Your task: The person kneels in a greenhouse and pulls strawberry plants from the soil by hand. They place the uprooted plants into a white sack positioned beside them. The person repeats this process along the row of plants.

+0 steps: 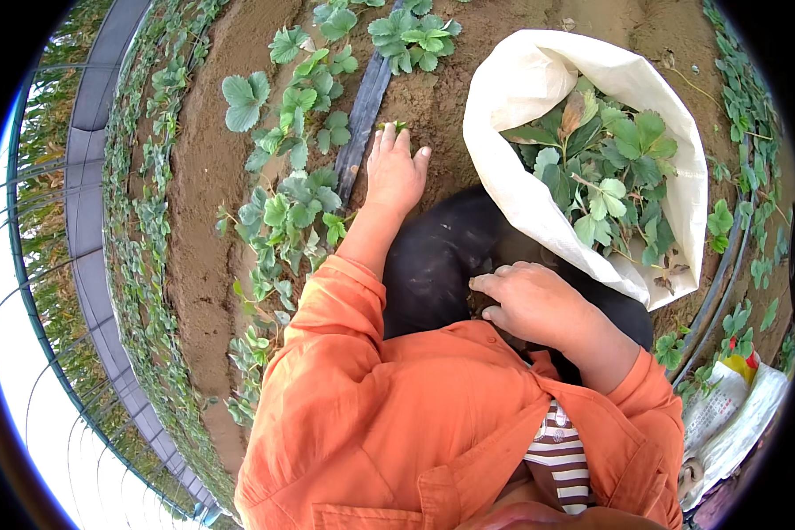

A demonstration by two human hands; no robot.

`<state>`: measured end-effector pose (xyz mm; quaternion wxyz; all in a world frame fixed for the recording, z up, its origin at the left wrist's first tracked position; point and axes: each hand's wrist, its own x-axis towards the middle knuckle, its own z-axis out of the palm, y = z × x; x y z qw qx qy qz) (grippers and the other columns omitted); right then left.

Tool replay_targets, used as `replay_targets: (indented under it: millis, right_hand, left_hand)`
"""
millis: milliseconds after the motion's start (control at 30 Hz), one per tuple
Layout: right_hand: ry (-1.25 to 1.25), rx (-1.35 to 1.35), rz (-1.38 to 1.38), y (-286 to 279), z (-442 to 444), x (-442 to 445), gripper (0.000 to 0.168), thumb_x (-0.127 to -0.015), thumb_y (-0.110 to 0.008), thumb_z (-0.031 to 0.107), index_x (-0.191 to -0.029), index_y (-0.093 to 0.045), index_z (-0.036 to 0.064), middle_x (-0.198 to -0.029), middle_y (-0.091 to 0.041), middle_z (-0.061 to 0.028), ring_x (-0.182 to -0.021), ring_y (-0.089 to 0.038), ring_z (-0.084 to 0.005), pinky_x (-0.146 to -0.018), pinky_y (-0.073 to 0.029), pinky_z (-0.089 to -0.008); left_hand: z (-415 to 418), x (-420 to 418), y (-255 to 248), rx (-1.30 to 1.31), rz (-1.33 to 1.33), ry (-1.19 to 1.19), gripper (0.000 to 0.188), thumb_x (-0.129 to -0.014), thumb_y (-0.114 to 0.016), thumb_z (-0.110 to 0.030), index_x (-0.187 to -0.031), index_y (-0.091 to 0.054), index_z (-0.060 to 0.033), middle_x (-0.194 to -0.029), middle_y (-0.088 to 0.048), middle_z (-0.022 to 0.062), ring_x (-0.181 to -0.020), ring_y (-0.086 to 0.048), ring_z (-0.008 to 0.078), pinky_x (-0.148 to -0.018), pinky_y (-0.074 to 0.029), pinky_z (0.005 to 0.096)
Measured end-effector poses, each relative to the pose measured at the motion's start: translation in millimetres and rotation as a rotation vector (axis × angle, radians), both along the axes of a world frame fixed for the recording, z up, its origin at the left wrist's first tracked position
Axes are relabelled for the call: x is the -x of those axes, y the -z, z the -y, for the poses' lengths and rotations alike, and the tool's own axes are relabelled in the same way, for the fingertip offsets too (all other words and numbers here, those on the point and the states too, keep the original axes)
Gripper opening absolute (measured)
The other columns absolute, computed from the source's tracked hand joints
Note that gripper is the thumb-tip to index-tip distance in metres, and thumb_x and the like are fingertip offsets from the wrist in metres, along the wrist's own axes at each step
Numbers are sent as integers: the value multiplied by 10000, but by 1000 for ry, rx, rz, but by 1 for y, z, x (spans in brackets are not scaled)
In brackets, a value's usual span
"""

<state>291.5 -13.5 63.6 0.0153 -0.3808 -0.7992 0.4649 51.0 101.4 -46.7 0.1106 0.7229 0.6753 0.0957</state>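
My left hand (395, 173) reaches forward over the soil, palm down, its fingertips at a small green leaf (401, 125) beside a black drip tape (364, 112). Whether the fingers grip that leaf is not clear. Over my dark-clad knees, my right hand (532, 301) is half curled, the index finger pointing left; its palm is hidden. To the right of the left hand, a white woven sack (503, 139) stands with its rim rolled open, full of picked strawberry leaves (603, 159), some brown. Strawberry plants (291, 205) grow left of the drip tape.
Further rows of strawberry plants (149, 159) run along the left and the right. A second drip line (719, 291) lies at the right. A printed plastic bag (735, 404) is at the lower right. Beyond the left rows are a grey strip (85, 192) and curved greenhouse hoops.
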Motion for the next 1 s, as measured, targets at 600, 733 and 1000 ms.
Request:
replay_targets:
  millis: [600, 733, 1000]
  right_hand:
    - [25, -39, -12, -1, -3, -3, 220, -769, -600, 153, -950, -647, 38, -841, -663, -155, -838, -639, -339, -781, -509, -421]
    - [41, -41, -27, -2, -3, -5, 201, -768, -601, 151, -929, -643, 39, -823, -659, -148, -813, -639, -333, -771, -506, -418]
    - [78, -53, -33, 4, -5, -9, 205, -761, -620, 150, -923, -642, 26, -815, -654, -164, -815, -640, -345, -767, -507, -431]
  left_hand:
    - [-94, -23, -48, -17, 243, 252, 229, -863, -574, -128, -1056, -649, -30, -1110, -625, 152, -1020, -595, 330, -883, -477, 403]
    - [-144, -21, -7, -190, 130, 37, 244, -872, -537, -120, -1074, -649, -42, -1154, -615, 154, -1061, -583, 343, -913, -468, 420]
    - [-120, -24, -1, -243, 217, -58, 273, -843, -632, -195, -1085, -659, -71, -1104, -631, 120, -1028, -580, 320, -911, -458, 414]
